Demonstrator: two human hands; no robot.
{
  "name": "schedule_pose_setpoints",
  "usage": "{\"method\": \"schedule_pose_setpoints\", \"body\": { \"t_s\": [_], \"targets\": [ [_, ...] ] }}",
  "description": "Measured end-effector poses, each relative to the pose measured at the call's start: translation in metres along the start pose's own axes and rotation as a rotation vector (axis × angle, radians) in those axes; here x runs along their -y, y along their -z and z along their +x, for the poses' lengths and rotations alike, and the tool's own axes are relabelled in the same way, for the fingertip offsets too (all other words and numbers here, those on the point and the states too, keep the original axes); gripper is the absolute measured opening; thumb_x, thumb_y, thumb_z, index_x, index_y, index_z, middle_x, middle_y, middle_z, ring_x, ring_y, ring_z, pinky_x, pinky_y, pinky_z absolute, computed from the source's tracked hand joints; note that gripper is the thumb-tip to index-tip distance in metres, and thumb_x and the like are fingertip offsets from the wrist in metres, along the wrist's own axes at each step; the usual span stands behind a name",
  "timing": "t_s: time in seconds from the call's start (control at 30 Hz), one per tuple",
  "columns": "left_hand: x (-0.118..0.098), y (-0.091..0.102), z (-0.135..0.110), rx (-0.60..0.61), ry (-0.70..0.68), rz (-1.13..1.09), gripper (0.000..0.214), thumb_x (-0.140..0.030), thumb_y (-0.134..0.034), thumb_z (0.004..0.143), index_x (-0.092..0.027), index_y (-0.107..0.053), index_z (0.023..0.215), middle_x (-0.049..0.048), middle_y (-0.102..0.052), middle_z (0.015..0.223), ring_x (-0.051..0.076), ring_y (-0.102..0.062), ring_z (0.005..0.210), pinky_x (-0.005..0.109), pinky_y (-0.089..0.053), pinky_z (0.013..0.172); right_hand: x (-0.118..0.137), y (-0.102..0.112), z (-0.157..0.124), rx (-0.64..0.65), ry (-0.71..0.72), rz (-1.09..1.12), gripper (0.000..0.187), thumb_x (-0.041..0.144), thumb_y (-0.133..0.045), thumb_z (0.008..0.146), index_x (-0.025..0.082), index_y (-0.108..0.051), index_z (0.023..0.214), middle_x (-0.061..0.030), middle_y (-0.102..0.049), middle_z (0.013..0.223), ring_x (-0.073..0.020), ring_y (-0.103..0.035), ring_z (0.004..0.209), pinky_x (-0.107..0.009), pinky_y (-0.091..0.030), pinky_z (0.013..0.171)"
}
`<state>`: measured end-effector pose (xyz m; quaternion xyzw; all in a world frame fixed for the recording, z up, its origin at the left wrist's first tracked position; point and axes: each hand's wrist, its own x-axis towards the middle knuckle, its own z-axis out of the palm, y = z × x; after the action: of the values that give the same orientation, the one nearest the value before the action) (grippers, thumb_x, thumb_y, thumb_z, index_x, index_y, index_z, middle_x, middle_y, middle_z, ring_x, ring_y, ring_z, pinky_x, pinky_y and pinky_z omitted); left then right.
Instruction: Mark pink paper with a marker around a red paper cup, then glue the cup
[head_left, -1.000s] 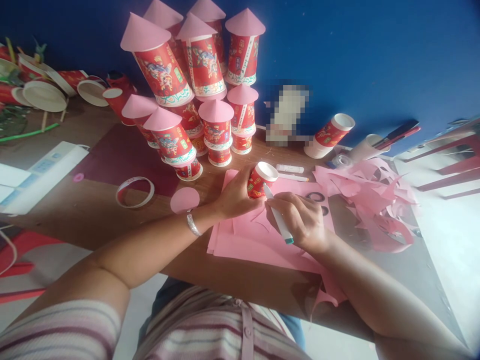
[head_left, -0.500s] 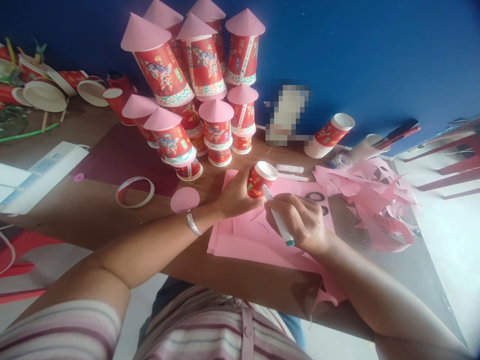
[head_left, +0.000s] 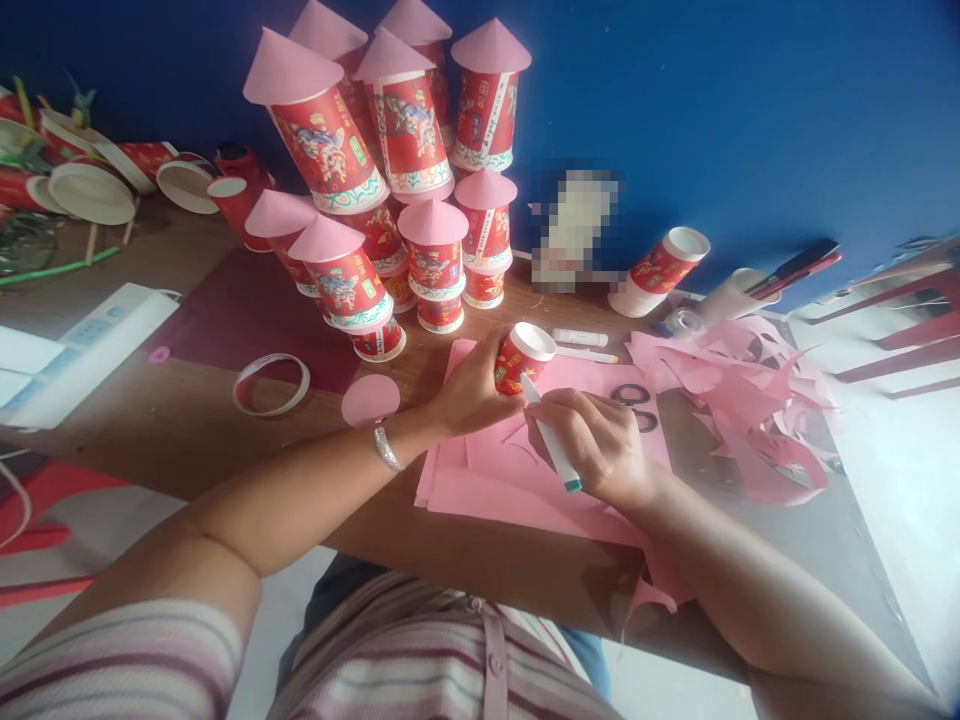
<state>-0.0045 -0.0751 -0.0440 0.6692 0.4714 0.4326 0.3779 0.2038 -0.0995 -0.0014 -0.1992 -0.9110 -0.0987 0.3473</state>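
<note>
My left hand (head_left: 472, 390) is wrapped round a small red paper cup (head_left: 517, 368) with a white rim, its open end tilted up. In my right hand (head_left: 589, 435) is a white marker (head_left: 556, 452) with a teal end, its tip against or very near the lower side of the cup. Whether the tip touches cannot be made out. Beneath both hands lie pink paper sheets (head_left: 480, 490). The dark handles of a pair of scissors (head_left: 634, 395) show just beyond my right hand, the rest being hidden.
Several red paper cups with pink cone tops (head_left: 341, 265) stand stacked at the back. A pink paper disc (head_left: 370, 401) and a cup ring (head_left: 270, 385) lie left. Pink scraps (head_left: 757, 420), a pen cup (head_left: 750, 290) and a tilted red cup (head_left: 667, 265) are right.
My right hand and the marker have shifted slightly left and down along the cup's side. My left hand holds the cup as before.
</note>
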Motion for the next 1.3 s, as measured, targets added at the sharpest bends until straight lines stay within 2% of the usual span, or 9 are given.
{"method": "schedule_pose_setpoints", "body": {
  "t_s": [0.2, 0.47, 0.67, 0.83, 0.93, 1.13, 1.3],
  "targets": [
    [-0.001, 0.000, 0.000, 0.000, 0.013, 0.011, 0.055, -0.022, -0.082, 0.075, -0.022, -0.057, 0.124, 0.0069, -0.072, 0.118, 0.027, -0.069, 0.105, 0.044, -0.061, 0.092, 0.000, 0.001, 0.004, -0.026, 0.007, -0.031, 0.021, 0.003, -0.051, 0.103, 0.018, -0.062, 0.112, -0.0035, -0.071, 0.087, -0.0141, -0.064, 0.067, -0.025, -0.048, 0.058],
    [0.003, 0.000, 0.001, -0.009, -0.016, -0.046, 0.067, -0.019, -0.081, 0.071, -0.022, -0.056, 0.133, 0.0085, -0.072, 0.124, 0.029, -0.071, 0.111, 0.045, -0.062, 0.097, 0.005, -0.001, 0.005, -0.042, 0.050, -0.007, 0.015, 0.002, -0.060, 0.101, 0.017, -0.060, 0.106, -0.0008, -0.069, 0.079, -0.0139, -0.062, 0.063, -0.027, -0.047, 0.054],
    [0.004, 0.000, 0.001, -0.015, -0.022, -0.082, 0.060, -0.024, -0.085, 0.075, -0.021, -0.057, 0.128, 0.0063, -0.074, 0.115, 0.025, -0.073, 0.101, 0.038, -0.063, 0.086, 0.006, -0.002, 0.004, -0.067, 0.055, -0.020, 0.018, 0.001, -0.063, 0.099, 0.017, -0.060, 0.106, 0.0013, -0.067, 0.077, -0.0127, -0.062, 0.061, -0.027, -0.048, 0.052],
    [0.010, -0.002, 0.004, -0.099, -0.042, -0.126, 0.058, -0.024, -0.088, 0.074, -0.021, -0.057, 0.123, 0.0043, -0.074, 0.103, 0.022, -0.072, 0.092, 0.037, -0.062, 0.079, 0.006, -0.002, 0.003, -0.072, 0.091, -0.039, 0.016, 0.006, -0.062, 0.100, 0.021, -0.061, 0.104, 0.0036, -0.064, 0.075, -0.0120, -0.062, 0.062, -0.026, -0.048, 0.053],
    [0.015, -0.003, 0.005, -0.106, -0.049, -0.180, 0.059, -0.026, -0.089, 0.074, -0.020, -0.056, 0.122, 0.0029, -0.073, 0.100, 0.019, -0.071, 0.086, 0.035, -0.060, 0.076, 0.006, -0.001, 0.003, -0.074, 0.101, -0.065, 0.015, 0.007, -0.062, 0.100, 0.021, -0.062, 0.104, 0.0030, -0.064, 0.076, -0.0123, -0.062, 0.063, -0.026, -0.048, 0.054],
    [0.013, -0.001, 0.004, -0.070, -0.051, -0.173, 0.062, -0.030, -0.091, 0.074, -0.019, -0.057, 0.124, 0.0069, -0.074, 0.107, 0.022, -0.071, 0.093, 0.036, -0.060, 0.079, 0.005, -0.003, 0.003, -0.067, 0.078, -0.070, 0.014, 0.005, -0.061, 0.102, 0.018, -0.063, 0.103, 0.0017, -0.066, 0.076, -0.0123, -0.060, 0.062, -0.027, -0.048, 0.053],
    [0.014, -0.001, 0.004, -0.081, -0.034, -0.184, 0.062, -0.029, -0.092, 0.072, -0.021, -0.057, 0.124, 0.0056, -0.074, 0.108, 0.022, -0.071, 0.095, 0.037, -0.060, 0.082, 0.005, -0.005, 0.002, -0.073, 0.072, -0.068, 0.012, 0.006, -0.061, 0.104, 0.017, -0.064, 0.102, 0.0012, -0.065, 0.077, -0.0129, -0.060, 0.063, -0.028, -0.048, 0.054]
  ]
}}
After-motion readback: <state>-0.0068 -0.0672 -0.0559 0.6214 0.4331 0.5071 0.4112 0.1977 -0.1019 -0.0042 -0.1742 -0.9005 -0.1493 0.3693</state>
